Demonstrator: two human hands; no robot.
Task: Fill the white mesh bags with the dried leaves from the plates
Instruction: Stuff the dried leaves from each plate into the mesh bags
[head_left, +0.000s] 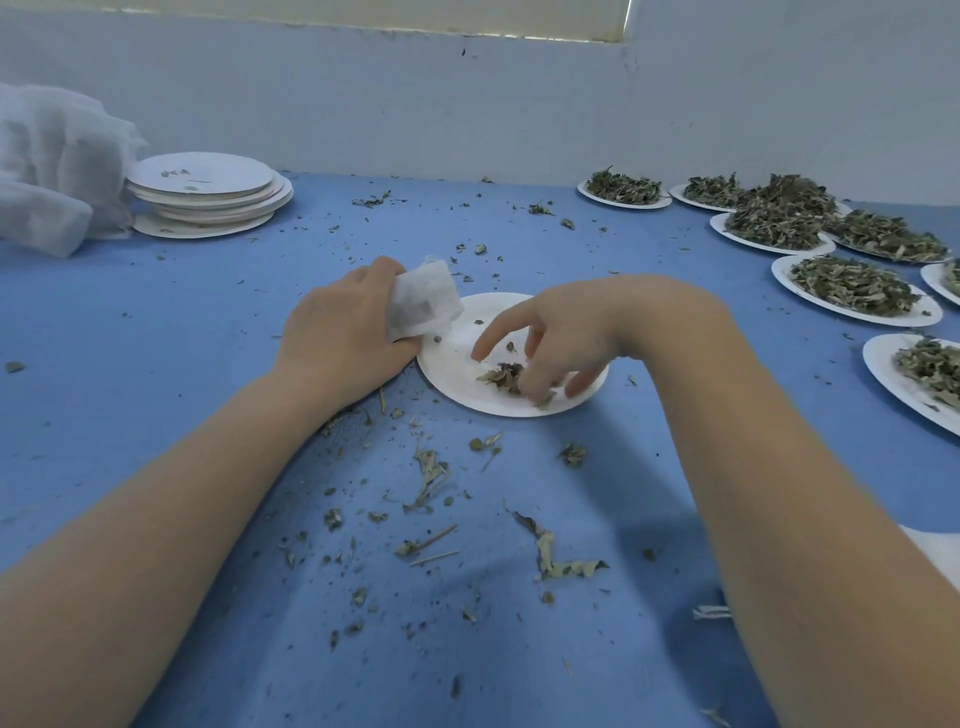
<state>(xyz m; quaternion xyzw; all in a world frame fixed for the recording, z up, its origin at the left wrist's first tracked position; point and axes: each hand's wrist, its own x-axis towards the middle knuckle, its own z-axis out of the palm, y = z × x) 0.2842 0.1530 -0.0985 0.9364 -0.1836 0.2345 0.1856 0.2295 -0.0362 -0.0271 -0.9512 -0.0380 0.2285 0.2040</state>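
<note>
Crumbs (563, 564) litter blue table (156, 364) — heaped plates (852, 291) right.

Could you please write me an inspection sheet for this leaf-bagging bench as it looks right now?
Surface: blue table, strewn with leaf crumbs and stems.
Job's things: small mesh bag held at the rim of a nearly empty plate; last leaves on that plate; full plates along the right side.
Clutter: stack of used plates at far left, beside a heap of white mesh.
Hands: left hand grips the bag; right hand gathers the leaves with curled fingers.
Cables: nothing seen.
Surroundings: white wall behind the table.
</note>
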